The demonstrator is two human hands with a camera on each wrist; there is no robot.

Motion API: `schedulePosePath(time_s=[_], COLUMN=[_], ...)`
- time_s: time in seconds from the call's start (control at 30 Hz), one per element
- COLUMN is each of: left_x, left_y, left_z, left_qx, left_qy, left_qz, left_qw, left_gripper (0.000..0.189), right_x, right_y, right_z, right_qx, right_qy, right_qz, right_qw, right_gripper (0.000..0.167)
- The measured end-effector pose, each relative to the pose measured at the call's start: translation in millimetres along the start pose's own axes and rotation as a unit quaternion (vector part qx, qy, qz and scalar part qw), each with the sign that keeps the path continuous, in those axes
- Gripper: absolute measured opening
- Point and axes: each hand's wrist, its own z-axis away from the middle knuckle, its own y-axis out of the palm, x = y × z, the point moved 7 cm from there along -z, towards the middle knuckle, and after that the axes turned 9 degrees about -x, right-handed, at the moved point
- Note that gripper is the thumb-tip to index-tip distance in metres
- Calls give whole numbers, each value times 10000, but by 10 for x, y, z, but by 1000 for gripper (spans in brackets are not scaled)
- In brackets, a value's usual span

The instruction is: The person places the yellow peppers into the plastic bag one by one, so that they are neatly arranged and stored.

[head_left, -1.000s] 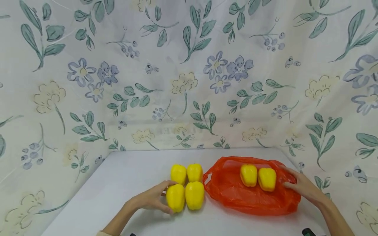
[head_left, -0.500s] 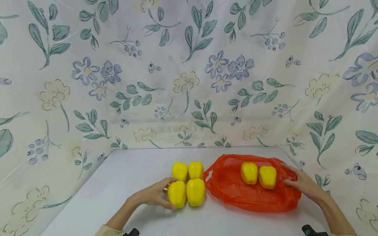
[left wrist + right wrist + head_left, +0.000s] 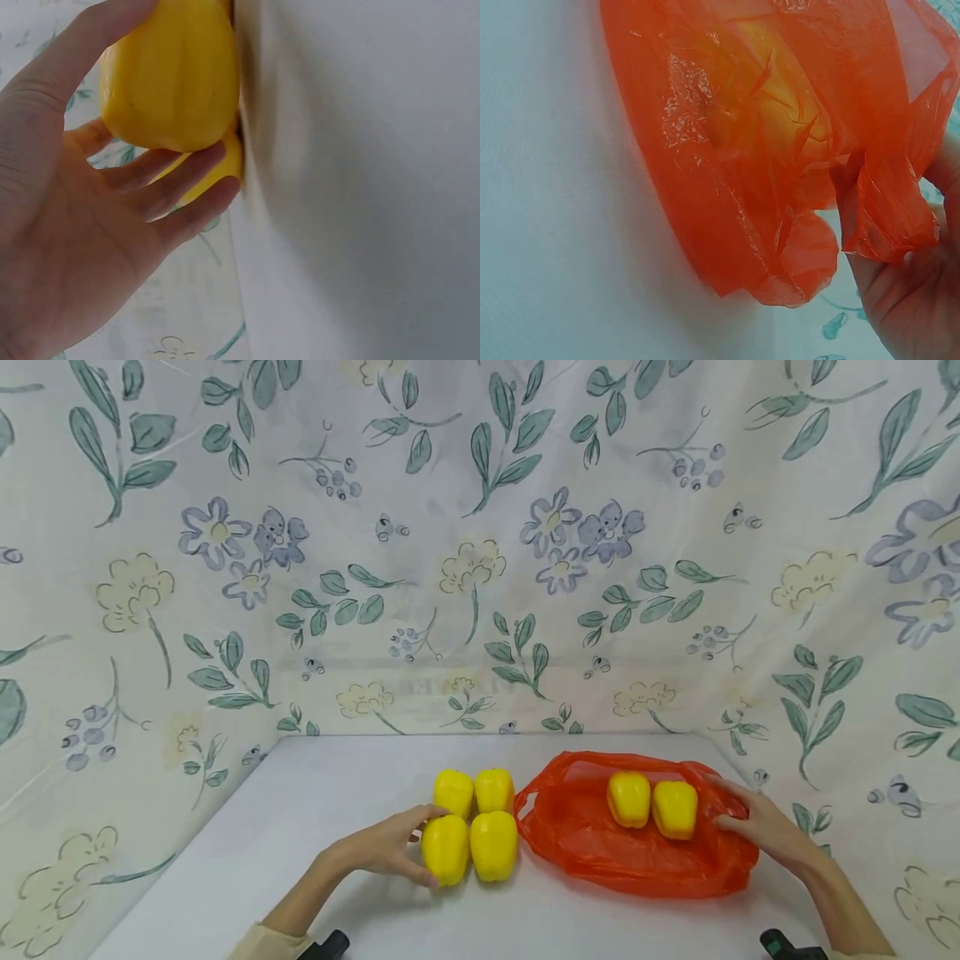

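In the head view, several yellow bell peppers stand close together left of a red plastic bag (image 3: 592, 860). My left hand (image 3: 386, 847) spans the near-left bell pepper (image 3: 445, 850), thumb on its near side and fingers on its far side. The left wrist view has the thumb against this bell pepper (image 3: 172, 82), the other fingers reaching past its end. Two more bell peppers, one of them the bell pepper (image 3: 628, 799) on the left, lie on the red film, uncovered from above. My right hand (image 3: 772, 831) grips the bag's right edge, gathered film (image 3: 892, 210) between thumb and fingers.
The white table (image 3: 360, 768) carries everything and ends at a flower-printed curtain (image 3: 420, 610) behind and at both sides. Dark devices, such as the black one (image 3: 326, 946) at the left wrist, show at the bottom edge. A looped handle (image 3: 527, 807) of the bag points toward the peppers.
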Motion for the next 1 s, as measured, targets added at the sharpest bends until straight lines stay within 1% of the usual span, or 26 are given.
schedulePosePath(time_s=[0.13,0.2,0.3,0.43,0.53,0.63,0.7,0.77,0.87,1.0], left_x=[-56,-87,-168,-283,-357,-462,-555,-647,-792,-969], left_y=[-103,-167,-270,-368,-386,-349,-312,-276,-219,-90], left_z=[9,21,33,29,-10,-120,-222,-333,-520,-807], left_qx=[-175,-285,-501,-747,-834,-838,-798,-758,-680,-502], left_qy=[21,10,83,238,389,624,745,799,850,1054], left_qz=[-27,43,163,233,216,186,150,104,-35,-226], left_qw=[9998,9996,9986,9967,9955,9944,9939,9939,9941,9929], left_gripper=[86,87,88,86,85,83,82,82,84,85], right_x=[-39,-86,-135,-107,-65,-48,-51,-52,-58,-65], right_y=[-4,-4,-19,-38,-23,-15,-10,-2,5,-17], right_z=[13,26,41,22,-9,-15,-11,-15,-16,-13], right_qx=[-2,9,17,-41,-57,-71,-85,-83,-62,-55], right_qy=[-25,64,179,184,96,41,53,72,155,229], right_qz=[48,62,112,125,21,-28,-13,11,24,116], right_qw=[10000,10000,9998,9997,9999,10000,9999,9999,9999,9997], right_gripper=[76,77,78,79,79,79,79,79,80,81])
